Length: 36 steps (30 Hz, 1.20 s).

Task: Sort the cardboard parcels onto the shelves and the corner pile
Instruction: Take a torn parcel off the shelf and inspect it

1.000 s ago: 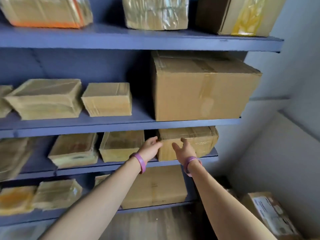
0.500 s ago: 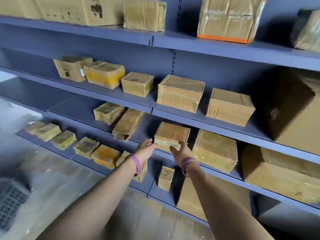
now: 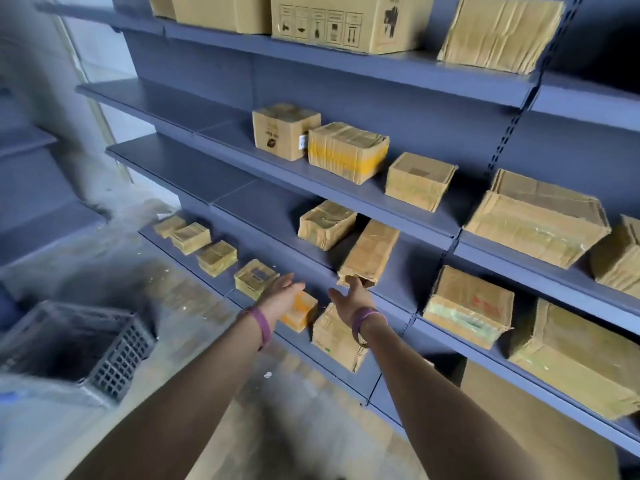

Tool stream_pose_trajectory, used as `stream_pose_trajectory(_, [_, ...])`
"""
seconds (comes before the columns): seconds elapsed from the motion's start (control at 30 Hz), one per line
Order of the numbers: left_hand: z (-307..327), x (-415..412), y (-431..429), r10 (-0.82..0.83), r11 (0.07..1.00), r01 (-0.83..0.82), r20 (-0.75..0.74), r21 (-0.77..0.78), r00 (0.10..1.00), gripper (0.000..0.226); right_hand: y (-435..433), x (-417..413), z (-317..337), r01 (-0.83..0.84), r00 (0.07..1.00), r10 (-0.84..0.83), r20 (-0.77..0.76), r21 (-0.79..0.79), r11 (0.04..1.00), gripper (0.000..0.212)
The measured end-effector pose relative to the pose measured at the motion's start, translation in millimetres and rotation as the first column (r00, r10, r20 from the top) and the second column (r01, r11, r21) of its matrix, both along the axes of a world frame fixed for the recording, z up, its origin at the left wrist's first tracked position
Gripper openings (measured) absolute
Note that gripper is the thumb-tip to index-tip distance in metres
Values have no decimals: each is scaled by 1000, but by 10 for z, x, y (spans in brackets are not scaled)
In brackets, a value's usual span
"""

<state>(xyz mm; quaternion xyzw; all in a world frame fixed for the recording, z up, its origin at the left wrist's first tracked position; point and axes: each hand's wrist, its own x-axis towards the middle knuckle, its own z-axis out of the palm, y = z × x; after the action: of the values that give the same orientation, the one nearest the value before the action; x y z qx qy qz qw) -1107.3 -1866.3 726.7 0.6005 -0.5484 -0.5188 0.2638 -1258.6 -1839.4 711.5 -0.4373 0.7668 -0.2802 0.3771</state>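
Both arms reach forward toward the blue-grey shelves (image 3: pixel 194 168), each wrist wearing a purple band (image 3: pixel 261 323). The left hand (image 3: pixel 282 296) is spread, fingers straight and apart, holding nothing; it hovers in front of an orange-taped parcel (image 3: pixel 302 310) on a low shelf. The right hand (image 3: pixel 349 299) is likewise spread and empty, palm turned inward toward the left one, its fingertips (image 3: pixel 354 282) right at the lower front end of a long parcel (image 3: pixel 369 252); whether they touch it I cannot tell. That long parcel lies tilted on the shelf above, its front end hanging over the shelf edge, just beside a crumpled parcel (image 3: pixel 325 225). Under the right wrist a tall parcel (image 3: pixel 337 337) stands on the low shelf. To the left along that shelf sits a row of small flat parcels (image 3: pixel 217 258). Higher up, a labelled box (image 3: pixel 284 131) touches a yellow-banded parcel (image 3: pixel 348 152), and a printed carton (image 3: pixel 346 22) stands on the top shelf. A dark plastic crate (image 3: pixel 86 348) sits on the floor at lower left.
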Motion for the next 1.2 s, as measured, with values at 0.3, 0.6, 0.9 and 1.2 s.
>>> stream_pose_trajectory(0.3, [-58,506,-911,60,998,-60,16,-7,998,5,-1081,490,-182,-111,994,111,-5,48,993,58])
stream_pose_trajectory(0.6, [-170,466,-2233,41,998,-43,35,50,999,10,-2401,489,-460,-134,986,127,108,63,989,60])
stream_pose_trajectory(0.9, [-485,28,-3215,-110,988,97,110,122,988,15,-3001,9,-730,2,997,-15,71,174,985,58])
stream_pose_trajectory(1.2, [-990,-319,-3924,-277,949,255,107,187,955,16,-3300,-222,-1074,181,980,-197,34,266,947,57])
